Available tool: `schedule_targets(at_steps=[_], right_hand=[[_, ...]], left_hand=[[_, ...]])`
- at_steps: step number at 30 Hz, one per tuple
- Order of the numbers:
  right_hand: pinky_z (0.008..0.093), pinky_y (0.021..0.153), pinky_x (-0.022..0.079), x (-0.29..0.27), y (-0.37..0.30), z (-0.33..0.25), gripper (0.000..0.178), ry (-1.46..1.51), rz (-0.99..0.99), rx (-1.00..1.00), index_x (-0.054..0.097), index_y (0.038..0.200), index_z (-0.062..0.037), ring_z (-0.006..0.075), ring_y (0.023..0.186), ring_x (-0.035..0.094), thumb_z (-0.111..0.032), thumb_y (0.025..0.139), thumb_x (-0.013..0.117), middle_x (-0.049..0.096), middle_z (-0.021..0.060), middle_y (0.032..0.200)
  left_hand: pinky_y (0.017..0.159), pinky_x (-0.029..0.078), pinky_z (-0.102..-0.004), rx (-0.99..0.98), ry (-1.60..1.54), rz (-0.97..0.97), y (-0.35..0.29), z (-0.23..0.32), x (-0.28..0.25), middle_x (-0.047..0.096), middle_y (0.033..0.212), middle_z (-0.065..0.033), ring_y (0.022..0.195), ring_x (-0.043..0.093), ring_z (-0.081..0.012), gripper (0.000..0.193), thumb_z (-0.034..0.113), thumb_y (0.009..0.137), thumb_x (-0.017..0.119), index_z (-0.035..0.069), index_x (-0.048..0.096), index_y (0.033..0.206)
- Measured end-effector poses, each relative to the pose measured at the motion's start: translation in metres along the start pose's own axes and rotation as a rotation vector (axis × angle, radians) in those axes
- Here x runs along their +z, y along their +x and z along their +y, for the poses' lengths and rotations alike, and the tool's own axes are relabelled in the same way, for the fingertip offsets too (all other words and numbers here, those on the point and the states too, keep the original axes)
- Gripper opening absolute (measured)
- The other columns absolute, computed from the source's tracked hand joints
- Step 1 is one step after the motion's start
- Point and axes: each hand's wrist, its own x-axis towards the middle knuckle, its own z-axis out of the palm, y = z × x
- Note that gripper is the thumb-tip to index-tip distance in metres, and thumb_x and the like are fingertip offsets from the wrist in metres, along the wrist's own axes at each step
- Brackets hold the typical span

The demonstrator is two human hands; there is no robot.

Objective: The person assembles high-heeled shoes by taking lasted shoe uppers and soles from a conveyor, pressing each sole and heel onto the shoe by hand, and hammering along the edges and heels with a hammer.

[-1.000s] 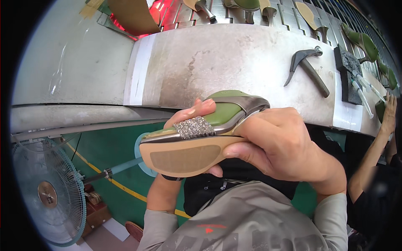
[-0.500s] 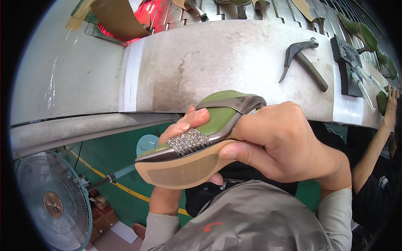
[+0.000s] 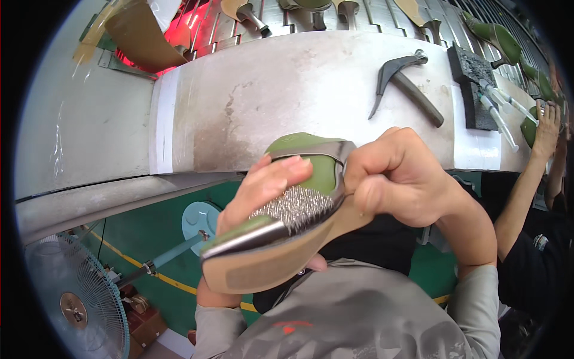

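Observation:
A high-heeled shoe (image 3: 299, 209) is held in both hands in front of my body, its toe toward the lower left and its tan sole tilted up at me. It has a green upper, a glittering band across the front and a dark metallic trim. My left hand (image 3: 257, 191) wraps the front part, fingers over the upper and thumb against the sole. Closed at the rear part is my right hand (image 3: 403, 179), fingers curled and thumb near the sole's edge; it covers the heel. Toe and sole are slightly blurred.
On the pale bench (image 3: 287, 90) lies a hammer (image 3: 412, 96), beside a black block (image 3: 478, 105) with syringes (image 3: 499, 116). Shoes (image 3: 496, 39) stand on a metal slat conveyor (image 3: 373, 15). A fan (image 3: 78, 299) is at lower left. Another person's hand (image 3: 547, 128) touches a green shoe at right.
The shoe has turned and its toe sits lower. My right thumb has shifted from the sole's middle toward the heel. The bench things appear further left, as the view has moved.

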Motion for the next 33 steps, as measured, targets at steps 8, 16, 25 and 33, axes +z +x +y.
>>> schedule_targets(at_steps=[8,16,25,33], right_hand=[[0.0278,0.061,0.058,-0.01,0.018,0.0,0.047,0.306,0.166,0.101,0.075,0.091,0.0043,0.0145,0.069,0.073,-0.039,0.107,0.064,0.073,0.0101,0.074],[0.0377,0.082,0.066,0.051,0.026,0.014,0.045,0.855,0.495,-0.011,0.07,0.111,0.0068,0.0247,0.098,0.076,-0.036,0.11,0.057,0.075,0.0169,0.112],[0.0289,0.069,0.061,0.062,-0.044,-0.005,0.019,-0.172,0.267,-0.209,0.074,0.111,0.0093,0.0156,0.076,0.076,-0.003,0.098,0.066,0.079,0.0157,0.092],[0.0304,0.067,0.062,0.068,-0.038,-0.014,0.1,0.133,0.226,-0.04,0.007,0.165,0.0028,0.0268,0.081,0.077,-0.019,0.094,0.075,0.07,0.0285,0.115]], left_hand=[[0.12,0.035,-0.0404,-0.413,-0.207,-0.263,0.08,-0.024,-0.025,0.062,0.143,-0.0122,0.135,0.056,-0.0231,0.092,0.023,0.076,0.096,-0.001,0.049,0.151],[0.112,0.047,-0.0429,0.131,0.094,0.074,0.038,-0.072,0.035,0.05,0.152,-0.0243,0.137,0.056,-0.0353,0.094,0.012,0.074,0.089,0.001,0.041,0.154],[0.101,0.052,-0.0367,0.012,-0.204,-0.201,0.054,-0.069,-0.063,0.066,0.127,-0.012,0.113,0.067,-0.0236,0.068,0.012,0.069,0.097,-0.001,0.065,0.129],[0.082,0.054,-0.0274,0.039,-0.342,0.107,0.07,-0.076,-0.012,0.075,0.1,-0.0081,0.091,0.069,-0.0138,0.017,0.0,0.09,0.07,0.001,0.073,0.106]])
